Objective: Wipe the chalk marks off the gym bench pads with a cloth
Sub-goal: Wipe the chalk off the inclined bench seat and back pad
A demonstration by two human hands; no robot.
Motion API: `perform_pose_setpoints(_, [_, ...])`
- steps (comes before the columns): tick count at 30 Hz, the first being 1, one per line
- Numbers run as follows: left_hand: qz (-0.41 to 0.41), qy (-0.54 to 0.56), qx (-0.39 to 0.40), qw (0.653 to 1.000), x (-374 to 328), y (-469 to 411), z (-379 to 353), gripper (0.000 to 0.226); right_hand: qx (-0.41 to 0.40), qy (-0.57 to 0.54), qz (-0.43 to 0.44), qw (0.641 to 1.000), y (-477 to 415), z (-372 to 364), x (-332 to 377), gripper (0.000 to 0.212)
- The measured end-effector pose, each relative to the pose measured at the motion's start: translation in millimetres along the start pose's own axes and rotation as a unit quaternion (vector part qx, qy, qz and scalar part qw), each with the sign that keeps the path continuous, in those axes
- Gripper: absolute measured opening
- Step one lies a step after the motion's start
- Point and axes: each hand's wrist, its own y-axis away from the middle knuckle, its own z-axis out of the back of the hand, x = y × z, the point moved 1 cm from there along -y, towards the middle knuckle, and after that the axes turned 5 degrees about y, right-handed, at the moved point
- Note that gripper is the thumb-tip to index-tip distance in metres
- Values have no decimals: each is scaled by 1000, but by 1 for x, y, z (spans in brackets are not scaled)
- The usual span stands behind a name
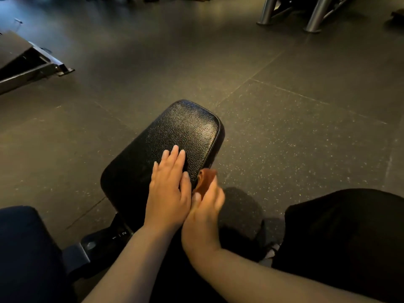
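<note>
Equipment frame, grey metal, on floor far left of and beyond seat pad.
Navy pad, near left of seat pad, partly out of view.
Adjuster bracket, marked 1 and 2, between navy pad and near end of seat pad.
Seat pad: black, grained, rounded corners, glossy at far end.
Left grip: flat on near right part of seat pad, fingers straight and close together, holding nothing.
Right grip: just right of left grip and touching it, at right edge of seat pad; thumb and fingers pinched on cloth.
Cloth: reddish-brown, blurred, standing up out of right grip beside right edge of seat pad; contact with pad not determinable.
Black-clad leg, right of seat pad.
Steel legs, far right, well beyond seat pad.
Floor: dark speckled tiles.
</note>
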Motion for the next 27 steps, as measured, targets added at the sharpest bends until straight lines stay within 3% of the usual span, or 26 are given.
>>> perform_pose_setpoints(7, [-26,2,31,999,5,-1,3,57,-71,-61,-12,996,-71,8,22,60])
perform_pose_setpoints(11, [-53,11,53,997,-7,-8,6,54,-60,-57,24,996,-39,0,7,55])
perform_pose_setpoints(15, [-84,40,86,992,-12,-22,3,51,-83,-155,-7,984,-38,1,3,46])
perform_pose_setpoints(19, [-97,21,97,990,-8,-21,-1,54,-56,-53,25,997,-73,17,9,53])
perform_pose_setpoints(23, [-96,11,91,991,-9,-18,-1,54,-47,-44,63,996,-35,8,-5,50])
perform_pose_setpoints(27, [-95,10,81,992,-9,-18,-3,54,-40,-38,38,998,-51,11,-4,52])
